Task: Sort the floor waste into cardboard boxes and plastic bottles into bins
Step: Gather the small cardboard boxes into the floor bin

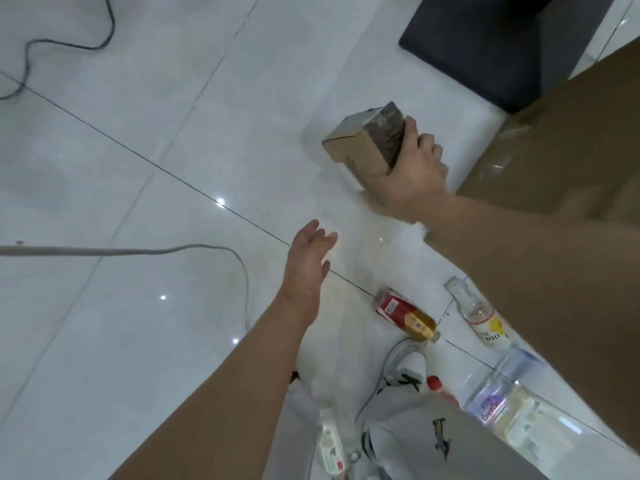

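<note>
Camera: one wide-angle unit, worn on the person's head.
Facing: forward and steeply down onto the tiled floor (121, 174).
Nearness: close, within arm's reach; left hand (308, 261) sat mid-frame, right hand (405, 168) higher right.
Lower edge: wearer's own trouser leg (415, 434) and shoe (408, 365).

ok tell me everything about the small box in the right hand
The small box is plain brown cardboard, closed and oblong. One darker face looks glossy with tape; the far end has a pale label, too blurred to read. It is tilted, apparently lifted above the white floor, beside a big carton. Only the right hand touches it, fingers curled over the dark face.
</note>
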Demonstrator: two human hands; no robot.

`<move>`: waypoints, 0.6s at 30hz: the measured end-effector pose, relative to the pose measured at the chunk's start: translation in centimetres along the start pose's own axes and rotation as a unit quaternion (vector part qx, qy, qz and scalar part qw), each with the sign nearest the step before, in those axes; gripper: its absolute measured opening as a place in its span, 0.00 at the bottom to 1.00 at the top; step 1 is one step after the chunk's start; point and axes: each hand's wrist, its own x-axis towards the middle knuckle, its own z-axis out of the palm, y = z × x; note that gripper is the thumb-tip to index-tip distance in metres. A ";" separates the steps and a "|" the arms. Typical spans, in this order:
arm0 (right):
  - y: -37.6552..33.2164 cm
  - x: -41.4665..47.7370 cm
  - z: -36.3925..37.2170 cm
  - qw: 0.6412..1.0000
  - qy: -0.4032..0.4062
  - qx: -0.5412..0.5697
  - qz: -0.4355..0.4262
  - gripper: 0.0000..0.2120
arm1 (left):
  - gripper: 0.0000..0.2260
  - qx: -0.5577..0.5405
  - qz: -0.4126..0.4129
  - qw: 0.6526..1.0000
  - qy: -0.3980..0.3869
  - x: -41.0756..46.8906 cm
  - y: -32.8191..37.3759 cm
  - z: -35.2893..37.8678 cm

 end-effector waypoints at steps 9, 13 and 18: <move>-4.8 -23.2 -19.4 0.940 0.105 0.315 -0.081 0.45 | 0.45 -0.208 -0.102 0.970 -0.067 -21.4 15.3 4.4; 0.4 -27.7 -28.0 0.913 0.178 0.204 -0.306 0.37 | 0.41 -0.091 -0.142 0.976 -0.135 -28.0 20.4 6.9; 5.8 -29.5 -36.7 0.911 0.177 0.107 -0.356 0.28 | 0.22 0.198 -0.058 0.965 -0.162 -32.6 21.8 13.7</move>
